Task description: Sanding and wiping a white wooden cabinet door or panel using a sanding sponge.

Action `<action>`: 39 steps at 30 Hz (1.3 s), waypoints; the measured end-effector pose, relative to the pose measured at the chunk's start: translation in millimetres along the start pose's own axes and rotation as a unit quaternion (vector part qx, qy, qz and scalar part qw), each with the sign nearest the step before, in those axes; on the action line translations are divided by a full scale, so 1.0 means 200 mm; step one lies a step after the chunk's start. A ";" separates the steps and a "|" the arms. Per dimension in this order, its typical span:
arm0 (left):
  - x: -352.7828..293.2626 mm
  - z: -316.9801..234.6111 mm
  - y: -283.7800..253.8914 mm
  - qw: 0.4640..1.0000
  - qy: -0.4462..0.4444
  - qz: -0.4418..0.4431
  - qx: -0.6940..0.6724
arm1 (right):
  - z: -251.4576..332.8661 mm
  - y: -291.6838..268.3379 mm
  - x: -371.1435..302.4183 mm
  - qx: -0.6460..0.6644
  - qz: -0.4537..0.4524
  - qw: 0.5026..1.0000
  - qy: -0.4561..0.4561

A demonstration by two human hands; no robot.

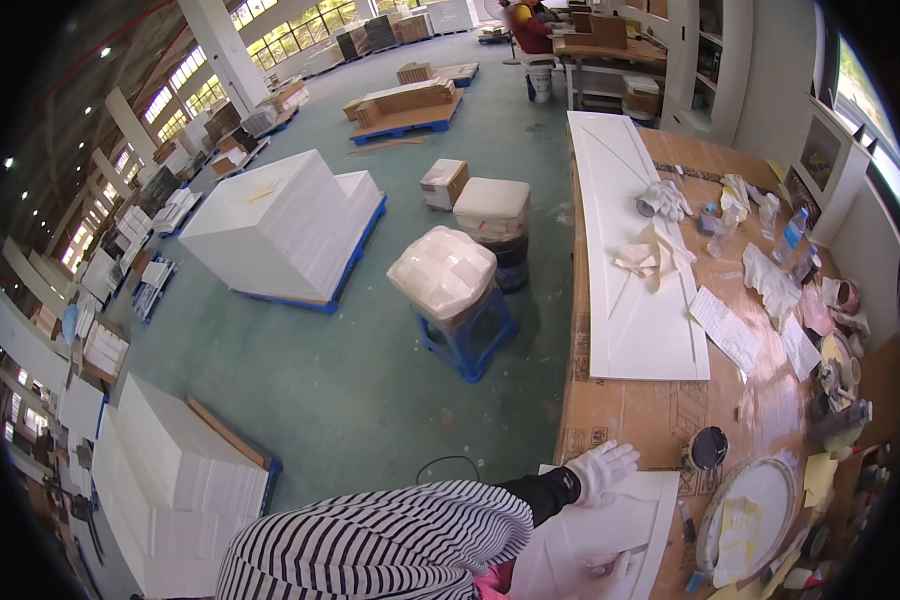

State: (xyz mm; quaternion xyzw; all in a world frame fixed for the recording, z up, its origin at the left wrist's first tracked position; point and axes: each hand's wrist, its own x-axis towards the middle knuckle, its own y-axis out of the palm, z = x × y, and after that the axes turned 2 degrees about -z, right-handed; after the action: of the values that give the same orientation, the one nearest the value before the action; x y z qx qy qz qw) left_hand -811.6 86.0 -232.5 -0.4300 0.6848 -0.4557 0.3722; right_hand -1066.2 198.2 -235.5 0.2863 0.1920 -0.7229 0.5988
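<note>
My left hand (602, 472), in a white glove with a black cuff and a striped sleeve behind it, lies at the far edge of a white panel (650, 510). Its fingers are stretched out, and nothing shows in them. At the lower edge of the view, what appears to be my right hand (618, 568) is over the same panel. Its fingers are too unclear to read. Right of the panel is a dark round container (708, 447). A second, long white panel (630, 330) lies farther along, with crumpled beige paper (655, 257) and white gloves (665, 200) on it.
A large round white lid or tub (710, 540) stands at the right. Written sheets (725, 330), bottles (792, 235) and rags crowd the cardboard-covered table (610, 430). Left of it are a covered blue stool (470, 345) and stacked white panels (280, 225). A person (532, 35) sits far off.
</note>
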 end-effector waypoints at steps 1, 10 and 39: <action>0.01 -0.02 0.00 1.000 0.002 0.014 -0.010 | -0.02 -0.04 -0.01 0.041 -0.006 0.999 0.035; 0.05 0.16 -0.01 0.997 0.004 -0.061 0.044 | 0.11 0.13 -0.05 -0.024 -0.076 0.993 -0.083; 0.05 0.10 0.03 0.993 0.045 -0.110 -0.005 | 0.28 0.48 0.52 -0.418 -0.171 0.822 -0.347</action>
State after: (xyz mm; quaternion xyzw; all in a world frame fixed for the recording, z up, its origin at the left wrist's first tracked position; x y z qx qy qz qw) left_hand -797.7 72.4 -245.4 -0.4836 0.6519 -0.5093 0.2860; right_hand -995.1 65.9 -253.7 -0.2984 0.3012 -0.7156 0.5552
